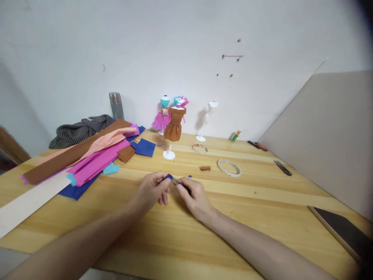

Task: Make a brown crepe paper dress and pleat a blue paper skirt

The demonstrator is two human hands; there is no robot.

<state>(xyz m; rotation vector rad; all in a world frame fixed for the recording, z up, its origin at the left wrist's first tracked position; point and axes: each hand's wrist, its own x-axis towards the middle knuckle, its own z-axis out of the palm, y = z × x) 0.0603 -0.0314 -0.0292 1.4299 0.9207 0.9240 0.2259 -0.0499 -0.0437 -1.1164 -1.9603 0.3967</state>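
Observation:
Near the middle of the table, my left hand (153, 188) pinches a small piece of blue crepe paper (169, 177) between thumb and fingers. My right hand (196, 196) is closed around dark-handled scissors (175, 181); their metal blades meet the edge of the blue paper, and most of the handle is hidden by my fingers. A tiny blue scrap (190, 176) lies just beyond my right hand. Further back stands a mini dress form in a brown paper dress (174, 124), with a folded blue paper square (144, 147) to its left.
Crepe paper strips (99, 163) and a striped cloth (83, 130) are heaped at left, a flask (116, 105) behind. A tape roll (229, 168), brown scraps (205, 168), a bare white dress form (201, 138) and a black-handled tool (282, 168) lie or stand right. A dark tablet-like slab (340, 229) sits near right.

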